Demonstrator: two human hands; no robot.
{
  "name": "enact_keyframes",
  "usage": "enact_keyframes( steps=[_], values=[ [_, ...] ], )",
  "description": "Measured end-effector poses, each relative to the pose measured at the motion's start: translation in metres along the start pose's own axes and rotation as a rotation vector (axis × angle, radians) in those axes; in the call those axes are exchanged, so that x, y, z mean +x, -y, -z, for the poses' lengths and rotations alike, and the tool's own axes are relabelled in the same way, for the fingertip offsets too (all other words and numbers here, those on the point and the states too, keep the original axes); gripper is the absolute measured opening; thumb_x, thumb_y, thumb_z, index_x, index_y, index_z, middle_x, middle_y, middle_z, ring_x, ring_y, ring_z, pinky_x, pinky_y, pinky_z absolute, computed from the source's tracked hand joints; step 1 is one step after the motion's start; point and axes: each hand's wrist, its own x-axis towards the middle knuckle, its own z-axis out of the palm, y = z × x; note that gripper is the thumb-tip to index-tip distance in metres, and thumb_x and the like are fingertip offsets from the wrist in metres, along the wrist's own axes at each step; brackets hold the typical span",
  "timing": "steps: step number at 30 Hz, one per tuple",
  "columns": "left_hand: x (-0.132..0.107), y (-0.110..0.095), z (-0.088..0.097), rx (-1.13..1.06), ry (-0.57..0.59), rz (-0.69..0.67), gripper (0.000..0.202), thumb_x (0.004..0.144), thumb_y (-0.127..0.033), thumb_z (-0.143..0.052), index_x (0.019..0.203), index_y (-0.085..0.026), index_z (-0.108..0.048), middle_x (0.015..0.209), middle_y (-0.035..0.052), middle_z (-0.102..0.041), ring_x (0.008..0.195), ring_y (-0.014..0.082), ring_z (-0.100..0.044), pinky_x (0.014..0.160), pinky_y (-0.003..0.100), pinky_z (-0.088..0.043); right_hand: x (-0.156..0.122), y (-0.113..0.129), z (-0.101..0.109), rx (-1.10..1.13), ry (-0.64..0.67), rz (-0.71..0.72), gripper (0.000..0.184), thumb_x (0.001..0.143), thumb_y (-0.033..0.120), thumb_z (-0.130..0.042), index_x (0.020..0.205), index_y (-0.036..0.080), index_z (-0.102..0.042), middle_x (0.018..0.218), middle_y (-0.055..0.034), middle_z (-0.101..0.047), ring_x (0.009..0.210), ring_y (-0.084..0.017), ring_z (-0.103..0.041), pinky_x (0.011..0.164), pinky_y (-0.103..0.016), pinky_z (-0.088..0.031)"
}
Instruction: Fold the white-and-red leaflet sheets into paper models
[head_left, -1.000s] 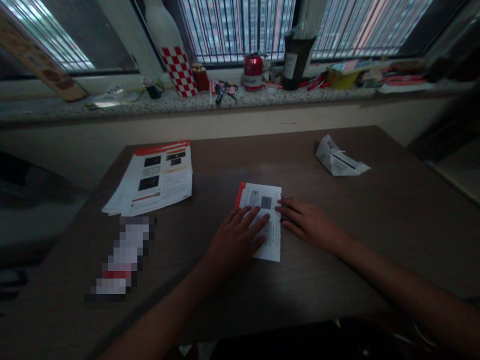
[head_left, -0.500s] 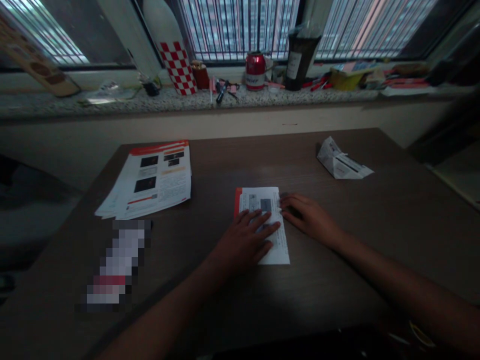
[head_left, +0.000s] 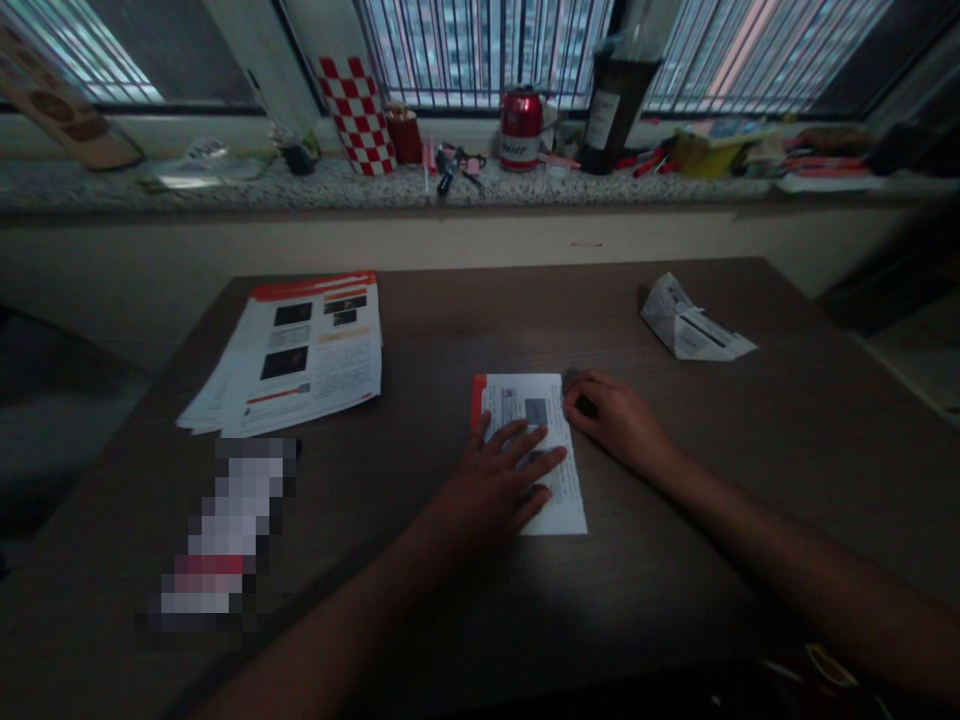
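A printed sheet of paper (head_left: 571, 505) with a red strip along its left side lies on the table in front of me; its right side looks like a fold. My left hand (head_left: 499, 475) rests flat on the sheet, fingers spread, covering its lower left part. At the upper right edge is my right hand (head_left: 611, 412), thumb and index finger curled together in a pinch on the paper's edge. Farther back on the right stands a folded paper piece (head_left: 694, 325), printed and angular in shape.
A stack of printed sheets (head_left: 322, 350) lies at the back left of the table (head_left: 465, 320). Nearer me is a pixelated oblong item (head_left: 236, 520). On the windowsill (head_left: 337, 193) stand a red can (head_left: 520, 130), a red-and-white checkered bottle (head_left: 356, 115) and a dark pouch (head_left: 611, 110).
My right hand's fingers have drawn closer together at the paper's right edge. My left hand stays spread on the sheet. The camera view has shifted slightly.
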Motion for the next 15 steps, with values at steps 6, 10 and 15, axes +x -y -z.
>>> enact_keyframes(
  steps=[6, 10, 15],
  values=[
    [0.0, -0.002, 0.002, 0.001, 0.003, 0.007, 0.051, 0.11, -0.046, -0.048, 0.16, -0.038, -0.04, 0.169, 0.0022, -0.039, 0.156, 0.0323, -0.031, 0.127, 0.068, -0.015, 0.03, -0.016, -0.002, -0.069, -0.03, -0.004, 0.01, 0.096, 0.021, -0.064, 0.086, 0.021, -0.067, 0.093, -0.0074, -0.069, 0.087, -0.024, -0.066, 0.079, -0.035, -0.049],
    [0.0, -0.003, 0.002, -0.004, -0.01, 0.003, 0.052, 0.109, -0.046, -0.049, 0.16, -0.039, -0.04, 0.168, 0.002, -0.04, 0.156, 0.0319, -0.032, 0.127, 0.067, -0.015, 0.046, -0.027, -0.003, -0.083, -0.023, -0.016, 0.01, 0.095, 0.021, -0.064, 0.086, 0.02, -0.068, 0.093, -0.008, -0.069, 0.082, -0.023, -0.065, 0.077, -0.035, -0.049],
    [0.0, 0.001, 0.0, 0.016, -0.037, 0.007, 0.051, 0.109, -0.047, -0.048, 0.159, -0.038, -0.041, 0.168, 0.0021, -0.041, 0.155, 0.0314, -0.034, 0.128, 0.066, -0.015, 0.053, -0.034, -0.003, -0.071, -0.062, -0.006, 0.011, 0.095, 0.02, -0.062, 0.087, 0.02, -0.069, 0.092, -0.0084, -0.069, 0.083, -0.023, -0.064, 0.08, -0.035, -0.049]
  ],
)
